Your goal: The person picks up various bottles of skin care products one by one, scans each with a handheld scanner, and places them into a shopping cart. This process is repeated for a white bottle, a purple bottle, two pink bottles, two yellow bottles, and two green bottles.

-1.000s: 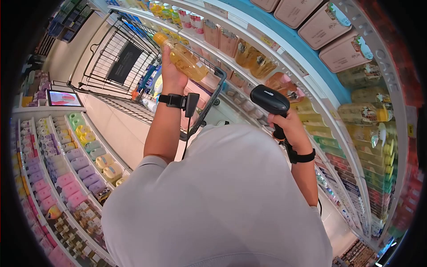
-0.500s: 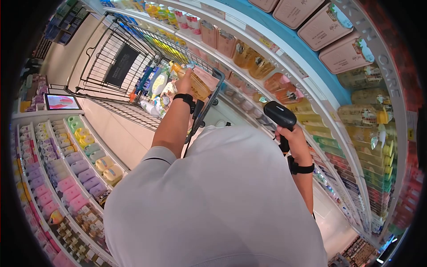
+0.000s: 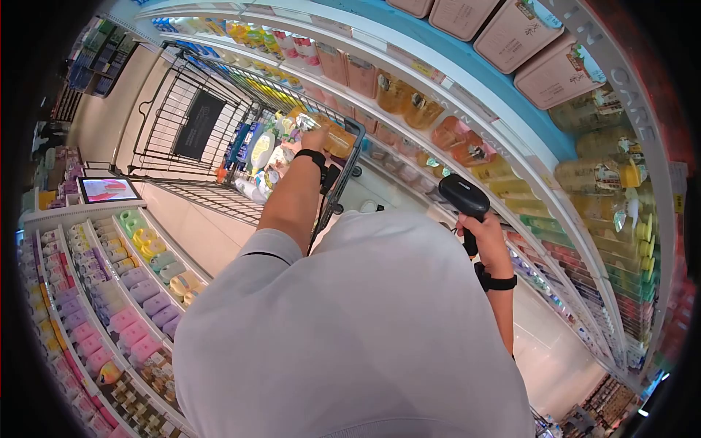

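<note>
Left hand [image 3: 315,139] grips the amber bottle [image 3: 332,137], lying crosswise over the cart's [image 3: 182,139] near rim; right hand [image 3: 478,230] clutches the scanner [image 3: 464,197], well apart.

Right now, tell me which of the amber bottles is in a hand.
The amber bottle over the cart, gripped by the left hand. The other amber bottles stand untouched on the shelf behind it.

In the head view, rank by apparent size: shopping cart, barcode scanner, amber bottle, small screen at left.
1. shopping cart
2. barcode scanner, nearer the camera
3. small screen and amber bottle, partly hidden by the left hand: too close to rank.
</note>
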`<state>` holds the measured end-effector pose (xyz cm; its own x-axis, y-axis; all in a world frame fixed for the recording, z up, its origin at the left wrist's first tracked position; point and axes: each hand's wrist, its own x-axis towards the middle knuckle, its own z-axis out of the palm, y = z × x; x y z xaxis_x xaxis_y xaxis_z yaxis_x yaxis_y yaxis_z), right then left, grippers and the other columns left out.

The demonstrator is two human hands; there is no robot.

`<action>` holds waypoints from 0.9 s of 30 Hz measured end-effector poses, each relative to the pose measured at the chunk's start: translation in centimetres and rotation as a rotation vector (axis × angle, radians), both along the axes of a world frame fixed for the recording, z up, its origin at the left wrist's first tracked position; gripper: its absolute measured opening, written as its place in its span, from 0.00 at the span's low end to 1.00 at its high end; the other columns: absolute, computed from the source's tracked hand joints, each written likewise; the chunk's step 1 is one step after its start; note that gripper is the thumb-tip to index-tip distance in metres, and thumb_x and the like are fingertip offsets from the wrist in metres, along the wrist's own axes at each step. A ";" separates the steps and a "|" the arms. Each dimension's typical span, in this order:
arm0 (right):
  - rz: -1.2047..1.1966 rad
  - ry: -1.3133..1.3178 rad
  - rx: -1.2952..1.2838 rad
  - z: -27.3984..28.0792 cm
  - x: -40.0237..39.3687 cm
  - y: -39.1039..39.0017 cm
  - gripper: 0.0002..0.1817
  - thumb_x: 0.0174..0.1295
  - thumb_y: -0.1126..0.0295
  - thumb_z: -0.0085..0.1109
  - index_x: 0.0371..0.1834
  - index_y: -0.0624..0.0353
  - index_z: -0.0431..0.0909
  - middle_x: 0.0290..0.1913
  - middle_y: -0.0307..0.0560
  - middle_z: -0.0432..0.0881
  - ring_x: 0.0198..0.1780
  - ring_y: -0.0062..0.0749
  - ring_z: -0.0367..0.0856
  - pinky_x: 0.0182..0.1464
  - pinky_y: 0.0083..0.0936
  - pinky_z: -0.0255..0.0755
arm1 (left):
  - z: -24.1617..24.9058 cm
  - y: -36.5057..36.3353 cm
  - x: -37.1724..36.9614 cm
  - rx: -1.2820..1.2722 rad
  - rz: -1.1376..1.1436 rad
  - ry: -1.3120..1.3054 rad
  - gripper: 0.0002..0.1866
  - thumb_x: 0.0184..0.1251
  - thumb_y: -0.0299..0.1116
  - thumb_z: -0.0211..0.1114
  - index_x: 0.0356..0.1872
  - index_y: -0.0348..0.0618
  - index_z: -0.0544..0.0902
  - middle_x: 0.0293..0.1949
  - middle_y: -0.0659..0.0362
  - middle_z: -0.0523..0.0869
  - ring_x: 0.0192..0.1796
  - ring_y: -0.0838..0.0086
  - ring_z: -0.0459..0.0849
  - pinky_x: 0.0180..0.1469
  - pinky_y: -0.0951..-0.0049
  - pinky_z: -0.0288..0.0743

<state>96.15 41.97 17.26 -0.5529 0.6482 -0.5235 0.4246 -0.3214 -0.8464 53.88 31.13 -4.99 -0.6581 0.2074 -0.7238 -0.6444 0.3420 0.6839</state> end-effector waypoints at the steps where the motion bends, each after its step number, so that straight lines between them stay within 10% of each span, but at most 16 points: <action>1: -0.008 0.004 -0.005 -0.1 0.2 0.0 0.16 0.56 0.65 0.66 0.42 0.65 0.79 0.29 0.40 0.80 0.30 0.22 0.77 0.36 0.21 0.70 | -0.3 -0.3 0.2 -0.004 -0.010 0.003 0.29 0.63 0.46 0.68 0.60 0.38 0.74 0.52 0.48 0.81 0.48 0.53 0.83 0.49 0.50 0.77; 9: -0.085 0.016 -0.006 -0.8 1.2 0.1 0.15 0.56 0.65 0.66 0.42 0.64 0.79 0.29 0.40 0.80 0.29 0.21 0.76 0.35 0.20 0.69 | 0.5 -3.6 -0.3 0.172 -0.226 -0.111 0.25 0.68 0.40 0.62 0.62 0.40 0.71 0.54 0.47 0.79 0.53 0.54 0.80 0.56 0.54 0.77; 11: -0.050 -0.003 -0.017 -0.3 1.4 0.2 0.14 0.56 0.65 0.65 0.41 0.63 0.79 0.29 0.39 0.80 0.29 0.20 0.76 0.35 0.20 0.68 | 4.3 -3.3 0.7 -0.070 -0.234 0.113 0.21 0.64 0.35 0.63 0.56 0.35 0.75 0.50 0.49 0.82 0.46 0.57 0.83 0.49 0.60 0.80; 12: -0.057 0.046 -0.019 -0.5 1.7 0.2 0.14 0.57 0.66 0.65 0.40 0.63 0.78 0.28 0.37 0.79 0.28 0.19 0.75 0.33 0.20 0.67 | 0.0 -4.3 -2.4 -0.218 -0.602 0.466 0.19 0.62 0.32 0.62 0.52 0.31 0.77 0.46 0.52 0.83 0.40 0.64 0.83 0.44 0.66 0.79; 15: -0.109 0.094 -0.030 -1.1 2.3 0.2 0.13 0.56 0.66 0.66 0.39 0.64 0.78 0.28 0.37 0.78 0.28 0.20 0.74 0.32 0.20 0.67 | 11.4 -0.5 3.1 0.212 -0.062 0.631 0.21 0.68 0.32 0.59 0.58 0.30 0.75 0.45 0.57 0.81 0.42 0.76 0.80 0.43 0.75 0.75; 20: -0.112 0.057 0.002 -0.9 2.6 0.0 0.13 0.58 0.66 0.67 0.37 0.64 0.79 0.28 0.36 0.79 0.28 0.18 0.75 0.32 0.19 0.68 | 24.0 7.3 12.0 0.792 -0.557 0.797 0.17 0.73 0.28 0.59 0.59 0.35 0.75 0.47 0.58 0.82 0.45 0.79 0.80 0.49 0.76 0.77; 27: -0.186 0.107 0.025 -0.8 3.2 -1.7 0.10 0.58 0.68 0.66 0.37 0.61 0.79 0.26 0.34 0.77 0.26 0.16 0.72 0.31 0.18 0.65 | 31.4 18.1 25.3 0.927 -1.214 1.190 0.34 0.62 0.41 0.69 0.66 0.37 0.69 0.60 0.47 0.77 0.57 0.61 0.78 0.60 0.66 0.74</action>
<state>99.37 40.30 16.43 -0.4737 0.7566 -0.4508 0.2673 -0.3642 -0.8921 79.14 49.22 26.38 0.1144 0.8569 0.5027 0.4809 -0.4906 0.7267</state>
